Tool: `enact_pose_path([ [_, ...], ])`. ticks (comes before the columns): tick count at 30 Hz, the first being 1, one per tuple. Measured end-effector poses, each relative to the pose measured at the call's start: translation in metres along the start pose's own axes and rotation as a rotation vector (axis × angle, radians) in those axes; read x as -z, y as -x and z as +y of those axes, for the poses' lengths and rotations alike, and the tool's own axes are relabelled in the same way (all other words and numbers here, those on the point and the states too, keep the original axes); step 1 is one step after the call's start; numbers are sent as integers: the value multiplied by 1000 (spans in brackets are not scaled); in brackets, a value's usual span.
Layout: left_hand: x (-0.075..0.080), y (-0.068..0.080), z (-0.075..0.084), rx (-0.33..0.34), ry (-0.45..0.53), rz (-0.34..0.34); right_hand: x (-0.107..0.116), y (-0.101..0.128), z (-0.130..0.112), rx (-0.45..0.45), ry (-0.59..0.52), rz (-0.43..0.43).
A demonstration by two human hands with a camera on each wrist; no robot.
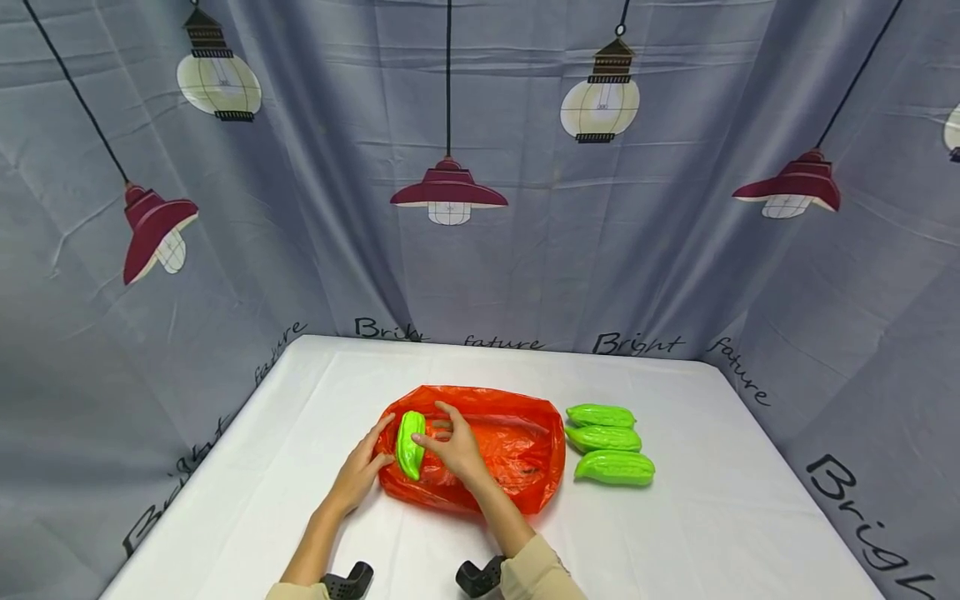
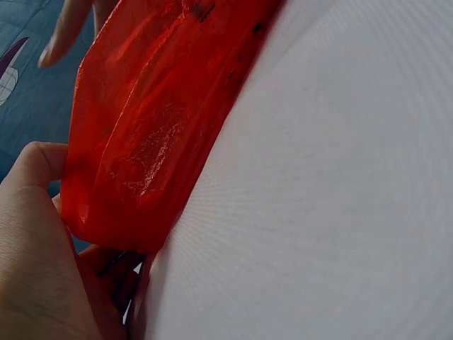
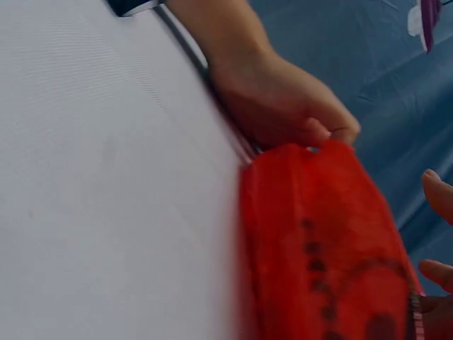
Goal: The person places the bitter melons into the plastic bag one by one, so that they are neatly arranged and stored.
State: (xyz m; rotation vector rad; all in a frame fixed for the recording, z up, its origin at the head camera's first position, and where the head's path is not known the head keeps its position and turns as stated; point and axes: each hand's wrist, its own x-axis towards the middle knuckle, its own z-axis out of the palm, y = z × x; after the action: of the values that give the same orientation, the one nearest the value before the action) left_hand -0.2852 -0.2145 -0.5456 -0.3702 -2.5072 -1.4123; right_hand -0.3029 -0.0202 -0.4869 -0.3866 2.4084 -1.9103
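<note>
A red plastic bag (image 1: pixel 517 433) lies spread open on the white table. Inside its left end rests one bright green bitter melon (image 1: pixel 410 444), roughly upright in the head view. My left hand (image 1: pixel 358 473) pinches the bag's left rim between thumb and fingers; the right wrist view shows this left hand (image 3: pixel 283 99) at the edge of the plastic. Over the bag, just right of the melon, my right hand (image 1: pixel 459 450) has its fingers spread, the thumb tip overlapping the melon. Fingers (image 3: pixel 440 195) of the right hand stand apart in the right wrist view.
Right of the bag, three more green bitter melons (image 1: pixel 603 437) lie in a column on the white table (image 1: pixel 720 517). A grey curtain (image 1: pixel 480 275) printed with lamps hangs behind the table and along its sides.
</note>
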Motion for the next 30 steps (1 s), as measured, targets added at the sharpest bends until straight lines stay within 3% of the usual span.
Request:
enact_pose_path([
  [15,-1,0,-3,-49,-31,23,46,18,-44,79,-95,-86],
  [21,-3,-1,-3,-41,-20,21,76,29,-74,135,-35,-136],
  [26,-4,-2,-4,-43,-28,22,107,28,-74,194,15,-198],
  [30,-2,-1,-3,-44,-32,29,131,26,-67,285,19,-193],
])
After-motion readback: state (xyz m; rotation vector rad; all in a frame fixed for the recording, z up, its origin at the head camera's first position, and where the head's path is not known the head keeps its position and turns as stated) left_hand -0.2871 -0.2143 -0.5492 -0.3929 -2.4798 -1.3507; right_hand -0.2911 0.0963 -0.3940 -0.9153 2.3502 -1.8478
